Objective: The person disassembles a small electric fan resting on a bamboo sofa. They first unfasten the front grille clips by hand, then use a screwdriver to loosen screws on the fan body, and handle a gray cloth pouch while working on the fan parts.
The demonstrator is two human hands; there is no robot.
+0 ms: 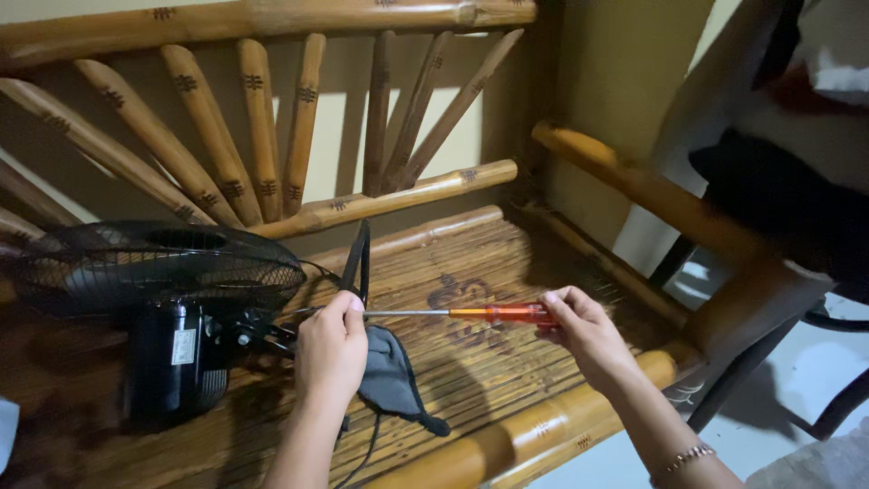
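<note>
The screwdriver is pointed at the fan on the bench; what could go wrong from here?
1. The screwdriver is held far back by the right hand; its long shaft may slip and jab the left hand.
2. The black fan lies tilted on the bamboo bench and might roll.

bamboo bench (507, 435), grey cloth (391, 373) on seat, dark chair (778, 208) beside

Dim, warm indoor light leaves the fan (154, 308) in deep shadow; brighter daylight shows lower right, focus soft.
</note>
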